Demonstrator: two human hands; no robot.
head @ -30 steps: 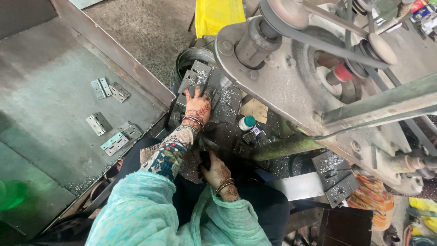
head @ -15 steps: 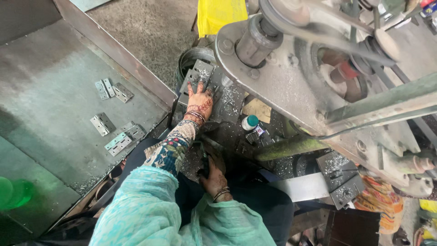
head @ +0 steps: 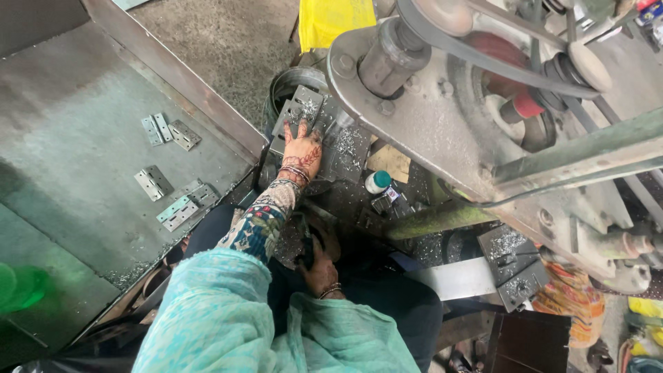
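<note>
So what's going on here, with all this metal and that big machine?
A person sits at a belt-driven machine strewn with metal shavings. Their left hand lies flat, fingers spread, on a stack of grey metal plates beside the machine. Their right hand is down by their lap, gripping something dark that I cannot make out. Several small hinges lie scattered on the sloping metal tray to the left.
</note>
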